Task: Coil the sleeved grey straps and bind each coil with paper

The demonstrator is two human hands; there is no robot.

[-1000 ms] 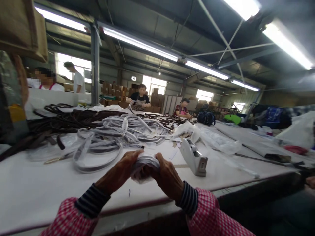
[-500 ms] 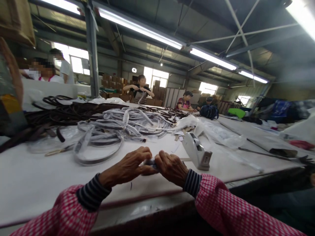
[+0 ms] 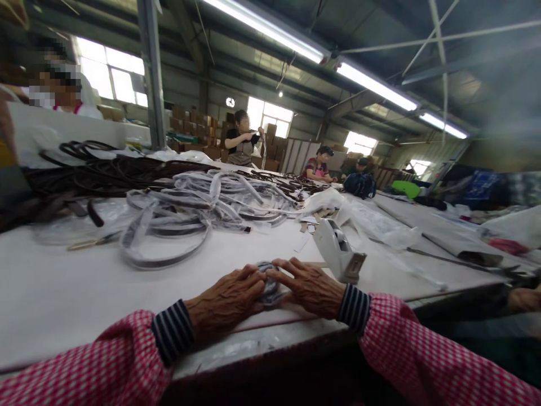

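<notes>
Between my hands, near the table's front edge, lies a small coiled strap (image 3: 269, 287) that looks grey and plastic-wrapped. My left hand (image 3: 232, 296) grips its left side, the fingers bent over the top. From the right, my right hand (image 3: 307, 286) holds it with the fingertips on its upper rim. Parts of the coil are hidden under the fingers. Just beyond my right hand stands a white tape dispenser (image 3: 338, 251), tilted in view. A heap of grey plastic-wrapped straps (image 3: 211, 197) lies farther back, with one large loop (image 3: 164, 262) toward me.
Dark brown straps (image 3: 105, 172) pile at the back left. Scissors (image 3: 93, 242) lie on the white tabletop (image 3: 54, 299). Clear plastic bags (image 3: 376, 225) and a dark backpack (image 3: 359, 185) are to the right. Several people work around the table; one person (image 3: 243, 141) stands across from me.
The coil has gone down onto the tabletop and turned so its round face shows. My fingers have spread along its sides. The view has shifted slightly; the person across has turned.
</notes>
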